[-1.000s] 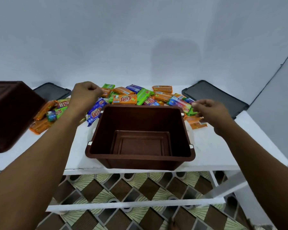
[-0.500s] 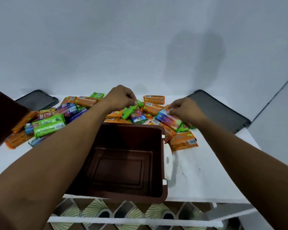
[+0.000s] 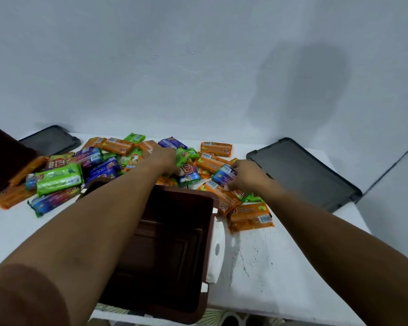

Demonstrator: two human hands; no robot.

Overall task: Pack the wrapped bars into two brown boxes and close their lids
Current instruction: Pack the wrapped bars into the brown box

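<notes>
A plain indoor room, likely a home: a bare pale wall (image 3: 174,67) at 12 o'clock behind a white worktop (image 3: 269,255), patterned floor tiles (image 3: 113,309) at 6 o'clock.

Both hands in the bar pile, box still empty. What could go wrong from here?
1. The brown box overhangs the near edge of the white table; a knock from the left forearm crossing over it could tip it off.
2. The left hand and right hand grab from a loose heap of wrapped bars; neighbours may drag along or slide off.
3. The right hand closes on a blue bar with fingertips only, so it could slip.
</notes>
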